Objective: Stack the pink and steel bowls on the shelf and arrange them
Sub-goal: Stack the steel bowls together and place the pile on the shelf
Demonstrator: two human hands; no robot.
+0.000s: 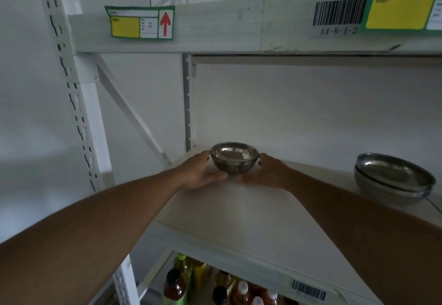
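From the head view we see a small steel bowl upright near the back left corner of the shelf. Our left hand and right hand cup it from either side, each grip curled round its wall, thumbs under its base. A stack of wider steel bowls sits well apart at the right. Bottles stand on the level below.

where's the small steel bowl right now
In the head view, the small steel bowl sits mid-shelf toward the back left corner, between the left hand and right hand.
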